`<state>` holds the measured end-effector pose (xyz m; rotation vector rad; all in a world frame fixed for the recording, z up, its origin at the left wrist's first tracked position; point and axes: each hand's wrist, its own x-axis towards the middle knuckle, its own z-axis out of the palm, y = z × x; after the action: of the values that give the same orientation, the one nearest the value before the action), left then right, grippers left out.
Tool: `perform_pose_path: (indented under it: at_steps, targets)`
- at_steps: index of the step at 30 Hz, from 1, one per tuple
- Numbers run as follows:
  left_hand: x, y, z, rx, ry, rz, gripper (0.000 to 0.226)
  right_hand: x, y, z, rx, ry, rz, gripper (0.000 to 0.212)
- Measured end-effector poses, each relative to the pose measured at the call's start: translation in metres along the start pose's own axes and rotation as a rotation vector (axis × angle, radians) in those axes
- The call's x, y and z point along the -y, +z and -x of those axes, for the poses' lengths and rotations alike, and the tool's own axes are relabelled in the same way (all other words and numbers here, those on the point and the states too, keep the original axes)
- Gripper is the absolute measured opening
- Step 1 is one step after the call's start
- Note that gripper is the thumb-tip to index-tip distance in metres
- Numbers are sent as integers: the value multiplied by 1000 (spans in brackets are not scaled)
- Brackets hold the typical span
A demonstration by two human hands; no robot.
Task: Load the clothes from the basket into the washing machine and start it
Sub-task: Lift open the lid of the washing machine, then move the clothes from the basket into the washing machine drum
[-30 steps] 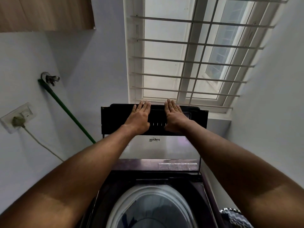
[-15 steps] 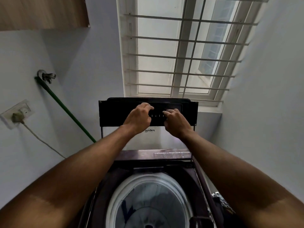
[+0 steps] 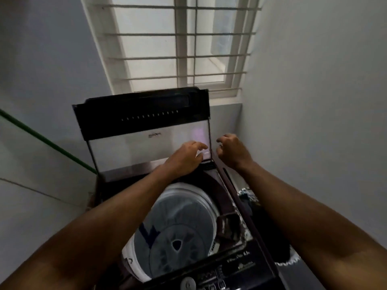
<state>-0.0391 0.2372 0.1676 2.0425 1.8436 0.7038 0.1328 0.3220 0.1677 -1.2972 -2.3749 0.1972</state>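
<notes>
- The control panel (image 3: pixel 219 275) of the washing machine (image 3: pixel 225 178) is cut by the bottom edge; its labels are too blurred to read.
- The basket (image 3: pixel 249 197) is mostly hidden behind the machine and the right forearm.
- The logo on the lid (image 3: pixel 146 122) is unreadable.

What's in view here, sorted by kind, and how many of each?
Hands: 2, left hand and right hand
Washing machines: 1, washing machine with lid raised
Windows: 1, window
Green hoses: 1, green hose
Total: 5
</notes>
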Motion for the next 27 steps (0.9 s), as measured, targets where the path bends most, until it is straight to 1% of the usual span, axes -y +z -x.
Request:
perform_pose_path:
  at_steps: [5, 9, 14, 18, 23, 27]
  targets:
    - [-39, 53, -15, 86, 102, 25, 34, -53, -13, 50, 2, 171, 19, 31]
    - [-74, 95, -24, 145, 102, 72, 37, -99, -18, 92, 15, 290, 13, 33]
    - [-99, 155, -31, 304, 137, 90, 36, -162, -9, 140, 70, 457, -19, 33]
    - [-104, 196, -47, 386, 72, 75, 37, -204, 9, 168, 166, 553, -45, 28]
    - [-106, 238, -66, 477, -5, 47, 38, -250, 39, 187, 243, 640, -115, 33]
    - [-109, 276, -83, 569, -49, -11, 39, -280, 70, 191, 392, 676, -142, 36]
